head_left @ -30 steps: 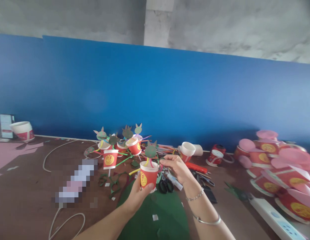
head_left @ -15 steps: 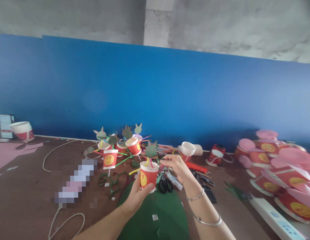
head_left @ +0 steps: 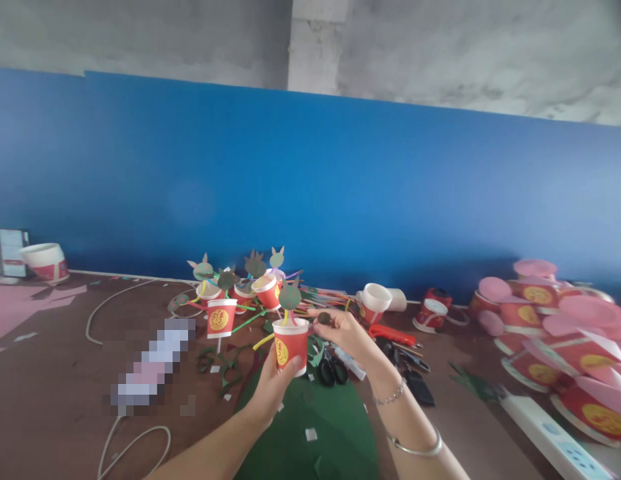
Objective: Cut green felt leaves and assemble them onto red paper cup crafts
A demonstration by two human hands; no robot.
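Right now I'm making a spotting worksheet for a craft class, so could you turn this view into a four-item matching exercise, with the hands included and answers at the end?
Column one
1. Left hand
2. Right hand
3. Power strip
4. Pink paper sheet

Column two
A. White, at the lower right of the view
B. Pinching a small dark round piece
C. Flat, at the left edge of the view
D. Gripping a red paper cup

Pairs: 1-D, 2-B, 3-A, 4-C

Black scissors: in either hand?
No: the scissors lie on the table; the left hand holds a red cup, the right hand a small dark disc.
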